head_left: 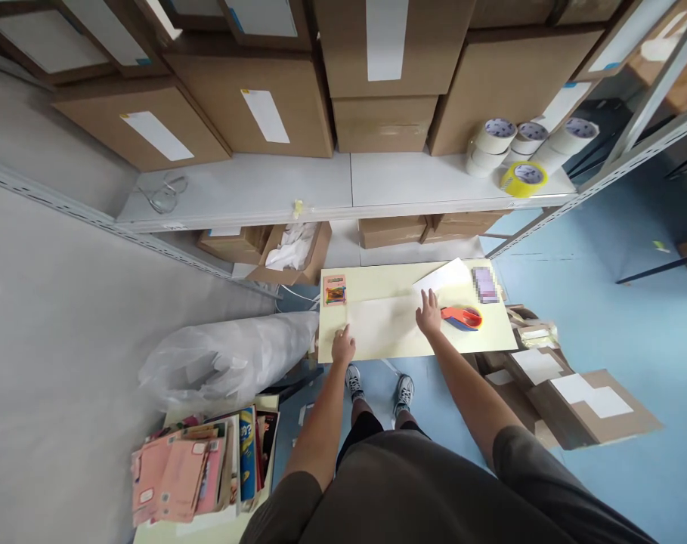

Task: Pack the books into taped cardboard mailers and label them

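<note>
A white sheet of paper (384, 323) lies flat on the pale yellow tabletop (343, 352) in front of me. My left hand (344, 346) rests at its left edge with the index finger stretched out. At the sheet's right end, my right hand (429, 311) lies with its fingers apart. Behind that hand is a second white sheet (448, 276), set at an angle. Just right of my right hand lies an orange and blue tool (462, 317), which looks like scissors. A small card with colourful strips (335, 290) sits at the table's back left corner.
A blurred purple item (484, 285) lies at the table's back right. Behind stands a shelf (298, 181) with cardboard boxes (264, 106) and tape rolls (523, 178). A plastic-wrapped bundle (235, 355) and booklets (173, 476) are left; more boxes (598, 408) sit right.
</note>
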{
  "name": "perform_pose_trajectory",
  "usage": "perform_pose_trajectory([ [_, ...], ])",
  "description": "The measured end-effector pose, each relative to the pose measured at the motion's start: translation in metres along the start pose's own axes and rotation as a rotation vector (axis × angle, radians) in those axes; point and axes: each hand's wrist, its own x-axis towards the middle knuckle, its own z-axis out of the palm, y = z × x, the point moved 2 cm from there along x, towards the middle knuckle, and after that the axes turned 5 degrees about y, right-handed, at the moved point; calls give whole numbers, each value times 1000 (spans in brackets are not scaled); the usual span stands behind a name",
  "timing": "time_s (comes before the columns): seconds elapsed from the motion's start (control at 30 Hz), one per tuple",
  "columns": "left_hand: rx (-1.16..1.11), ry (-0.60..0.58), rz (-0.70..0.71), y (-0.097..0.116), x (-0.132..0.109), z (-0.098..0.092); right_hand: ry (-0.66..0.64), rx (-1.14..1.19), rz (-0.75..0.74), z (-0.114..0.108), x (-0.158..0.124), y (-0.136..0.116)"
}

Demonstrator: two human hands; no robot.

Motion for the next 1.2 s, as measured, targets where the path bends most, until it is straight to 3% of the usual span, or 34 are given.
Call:
perform_pose_trajectory([
  [0.1,210,69,123,10,-9,5,-171,-21,-93,9,-31,-1],
  [0.23,350,-149,338,20,-14,21,-552,-108,-83,24,-61,13],
  [0.3,417,-222,351,15,-14,29,-647,-152,-56,29,-69,26],
  [0.47,475,-250,329,4,-15,39,-648,-175,-102,31,-76,49],
  [0.63,446,-305,256,16,-9,36,-653,-158,-96,25,-67,39],
  [0.77,335,-251,276,25,-2,16,-555,-84,-123,13,-49,6],
  [0.93,179,-152,253,17,19,-25,-454,22,-239,12,-22,-70],
  [1.07,52,-145,148,1,55,-55,-533,47,-306,44,-6,-145],
  [1.2,-105,-151,73,-15,97,-69,-625,2,-280,93,8,-205],
])
